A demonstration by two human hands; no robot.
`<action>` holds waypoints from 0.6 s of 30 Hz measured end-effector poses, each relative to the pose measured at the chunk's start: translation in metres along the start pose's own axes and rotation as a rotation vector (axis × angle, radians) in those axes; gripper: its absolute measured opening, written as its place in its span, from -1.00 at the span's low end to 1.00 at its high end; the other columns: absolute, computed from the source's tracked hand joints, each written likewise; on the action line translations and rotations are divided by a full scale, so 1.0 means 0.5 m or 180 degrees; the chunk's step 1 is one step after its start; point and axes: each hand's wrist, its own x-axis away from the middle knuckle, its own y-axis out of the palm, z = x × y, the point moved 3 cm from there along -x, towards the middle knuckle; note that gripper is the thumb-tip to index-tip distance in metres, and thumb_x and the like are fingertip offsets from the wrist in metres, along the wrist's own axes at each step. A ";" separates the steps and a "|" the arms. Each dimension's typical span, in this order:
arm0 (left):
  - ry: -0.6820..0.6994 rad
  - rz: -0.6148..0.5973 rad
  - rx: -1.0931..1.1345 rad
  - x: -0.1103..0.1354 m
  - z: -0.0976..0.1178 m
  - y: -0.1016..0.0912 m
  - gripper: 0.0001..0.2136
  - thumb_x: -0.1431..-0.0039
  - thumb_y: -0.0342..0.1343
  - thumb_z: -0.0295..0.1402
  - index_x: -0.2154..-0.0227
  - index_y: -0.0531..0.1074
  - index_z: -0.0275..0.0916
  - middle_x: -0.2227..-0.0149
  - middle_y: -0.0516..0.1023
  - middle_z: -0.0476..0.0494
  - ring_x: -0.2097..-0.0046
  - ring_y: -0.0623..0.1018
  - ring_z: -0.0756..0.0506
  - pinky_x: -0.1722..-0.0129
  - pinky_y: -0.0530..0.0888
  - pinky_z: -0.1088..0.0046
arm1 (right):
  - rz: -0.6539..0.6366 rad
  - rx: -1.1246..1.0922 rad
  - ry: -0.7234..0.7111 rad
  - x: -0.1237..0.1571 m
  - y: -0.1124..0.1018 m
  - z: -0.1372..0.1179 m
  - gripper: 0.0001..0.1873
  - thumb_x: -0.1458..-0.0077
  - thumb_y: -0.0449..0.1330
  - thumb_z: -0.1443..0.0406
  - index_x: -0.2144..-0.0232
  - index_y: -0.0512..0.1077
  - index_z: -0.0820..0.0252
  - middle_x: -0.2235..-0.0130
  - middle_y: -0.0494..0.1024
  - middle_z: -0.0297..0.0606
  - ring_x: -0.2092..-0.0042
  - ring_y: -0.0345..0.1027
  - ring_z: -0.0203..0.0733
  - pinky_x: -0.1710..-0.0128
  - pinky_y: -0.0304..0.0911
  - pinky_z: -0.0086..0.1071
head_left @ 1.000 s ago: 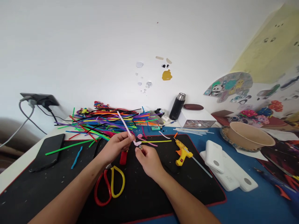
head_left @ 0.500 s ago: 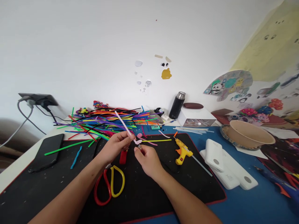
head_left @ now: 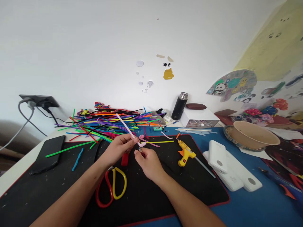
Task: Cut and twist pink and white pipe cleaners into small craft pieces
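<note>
My left hand [head_left: 123,147] is closed on a pale pink pipe cleaner [head_left: 125,124], pinching it near its lower end. The long straight part rises up and to the left; the short lower end is bent and curled. Just below that end, my right hand [head_left: 149,162] is closed on a small metal-tipped thing [head_left: 140,149], mostly hidden by the fingers. A pink coil [head_left: 141,137] and a yellow pipe cleaner [head_left: 163,142] lie behind the hands. Scissors [head_left: 119,186] with red and yellow handles lie below my left hand, near a red object [head_left: 124,159].
A heap of coloured pipe cleaners [head_left: 111,121] lies along the wall. On the black mat [head_left: 146,201] are a yellow glue gun [head_left: 186,153] and a blue twisted piece [head_left: 77,160]. White power banks [head_left: 227,170], a beige bowl [head_left: 253,135] and a black flask [head_left: 180,107] stand around it.
The pipe cleaner's bent lower end and my left fingers have shifted slightly right and down. Both hands keep their grip.
</note>
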 end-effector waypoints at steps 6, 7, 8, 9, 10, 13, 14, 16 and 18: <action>0.0013 0.0018 0.0149 -0.003 0.002 -0.005 -0.59 -0.11 0.36 0.03 0.45 0.46 -0.24 0.59 0.22 0.12 0.55 0.14 0.07 0.55 0.10 0.52 | 0.0036 -0.0030 0.0000 -0.002 -0.004 0.002 -0.57 -0.21 0.11 0.09 0.60 0.11 0.08 0.59 0.10 -0.50 0.51 -0.08 -0.31 0.49 -0.16 -0.36; 0.0010 0.0017 0.0164 -0.003 0.002 -0.005 -0.59 -0.11 0.36 0.03 0.46 0.44 -0.24 0.60 0.21 0.12 0.55 0.13 0.07 0.55 0.09 0.52 | 0.0024 -0.0017 0.0018 -0.002 -0.005 0.003 -0.57 -0.21 0.11 0.09 0.60 0.11 0.08 0.59 0.10 -0.50 0.51 -0.08 -0.31 0.50 -0.16 -0.36; 0.0007 0.0018 0.0167 -0.003 0.002 -0.005 -0.58 -0.12 0.35 0.03 0.47 0.43 -0.24 0.60 0.20 0.13 0.55 0.13 0.07 0.55 0.09 0.52 | 0.0017 -0.0008 0.0022 -0.003 -0.006 0.003 -0.58 -0.21 0.11 0.09 0.60 0.12 0.09 0.59 0.11 -0.50 0.51 -0.07 -0.31 0.50 -0.16 -0.36; 0.0004 0.0024 0.0161 -0.003 0.002 -0.006 -0.58 -0.12 0.35 0.03 0.48 0.42 -0.24 0.60 0.20 0.13 0.56 0.13 0.07 0.55 0.09 0.51 | 0.0027 -0.0010 0.0014 -0.004 -0.007 0.003 -0.58 -0.21 0.11 0.09 0.60 0.12 0.09 0.59 0.11 -0.49 0.51 -0.06 -0.31 0.50 -0.15 -0.36; 0.0006 0.0029 0.0147 -0.003 0.003 -0.006 -0.58 -0.13 0.35 0.04 0.48 0.42 -0.23 0.60 0.20 0.13 0.55 0.13 0.07 0.55 0.09 0.51 | 0.0059 -0.0023 0.0000 -0.004 -0.008 0.003 -0.58 -0.21 0.11 0.08 0.59 0.13 0.09 0.58 0.12 -0.49 0.51 -0.06 -0.31 0.50 -0.15 -0.36; 0.0018 0.0042 0.0126 -0.003 0.003 -0.006 -0.58 -0.13 0.34 0.05 0.48 0.42 -0.23 0.60 0.19 0.13 0.56 0.13 0.06 0.55 0.09 0.50 | 0.0140 -0.0057 -0.0010 -0.006 -0.012 0.004 -0.59 -0.22 0.10 0.07 0.58 0.14 0.09 0.58 0.14 -0.49 0.51 -0.04 -0.31 0.50 -0.13 -0.37; 0.0012 0.0041 0.0139 -0.003 0.004 -0.005 -0.58 -0.13 0.34 0.05 0.48 0.43 -0.23 0.61 0.18 0.13 0.56 0.12 0.06 0.55 0.09 0.50 | 0.0140 -0.0057 -0.0004 -0.006 -0.012 0.004 -0.59 -0.22 0.10 0.07 0.58 0.14 0.09 0.58 0.14 -0.49 0.51 -0.04 -0.31 0.50 -0.13 -0.37; -0.0018 0.0034 0.0186 -0.003 0.004 -0.005 -0.58 -0.11 0.35 0.04 0.47 0.43 -0.23 0.61 0.17 0.14 0.56 0.10 0.07 0.55 0.08 0.51 | 0.0140 -0.0046 -0.0001 -0.006 -0.013 0.004 -0.58 -0.22 0.11 0.07 0.59 0.14 0.09 0.58 0.14 -0.48 0.51 -0.04 -0.31 0.50 -0.13 -0.37; -0.0049 0.0017 0.0242 -0.003 0.004 -0.005 -0.58 -0.08 0.37 0.03 0.48 0.43 -0.23 0.61 0.15 0.15 0.56 0.08 0.07 0.55 0.06 0.51 | 0.0162 -0.0079 -0.0013 -0.006 -0.015 0.004 -0.58 -0.22 0.11 0.07 0.59 0.14 0.09 0.58 0.16 -0.48 0.51 -0.02 -0.31 0.50 -0.13 -0.37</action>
